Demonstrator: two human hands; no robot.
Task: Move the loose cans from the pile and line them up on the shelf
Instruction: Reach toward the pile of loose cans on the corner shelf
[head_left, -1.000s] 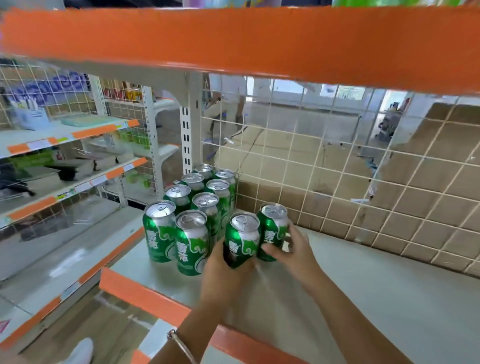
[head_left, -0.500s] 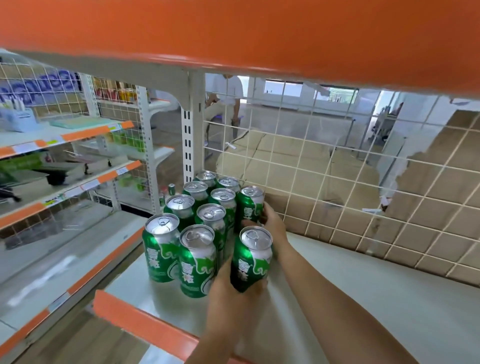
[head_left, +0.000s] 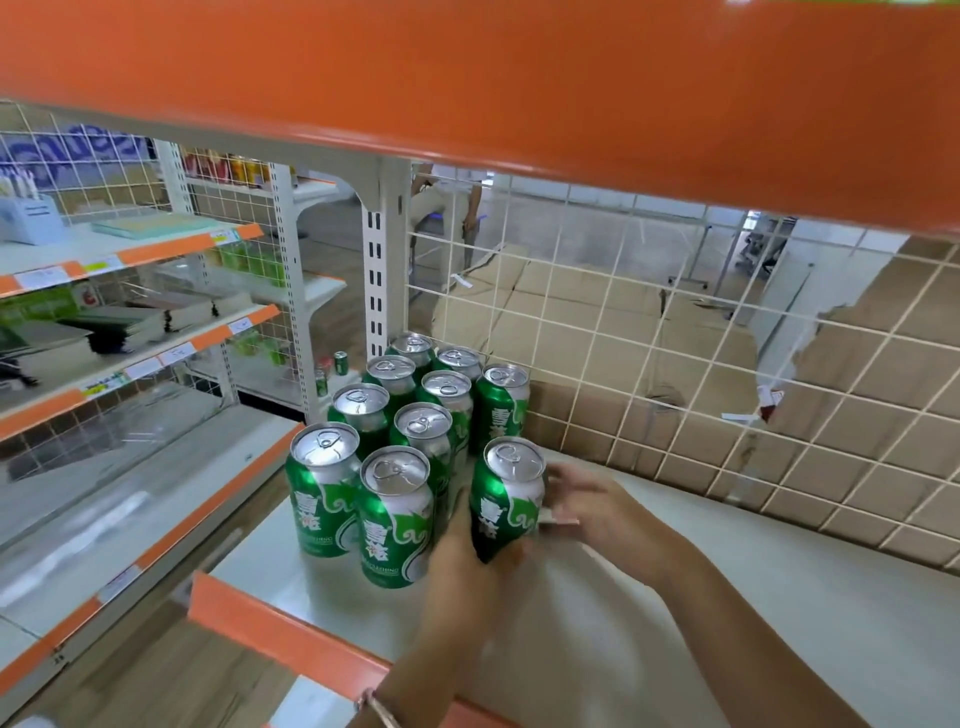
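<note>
Head view. Gripping the held can (head_left: 506, 499) low on its body with the left hand (head_left: 462, 566), fingers curled under and around it. Touching its right side with the right hand (head_left: 597, 512), too blurred to tell whether laid flat or clasping. Placed on the right of the front row on the shelf (head_left: 675, 623), just beside the lined-up cans (head_left: 395, 499), leaning a little, base hidden, so unclear whether fully set down.

Likely risks:
- Letting go while tilted and tipping it into the neighbours, toppling several like dominoes.
- Shoving it back too hard into the rear can (head_left: 500, 405) and against the wire grid (head_left: 649, 364).
- Dragging the left wrist out and sweeping the front cans toward the orange lip (head_left: 291, 629).
</note>
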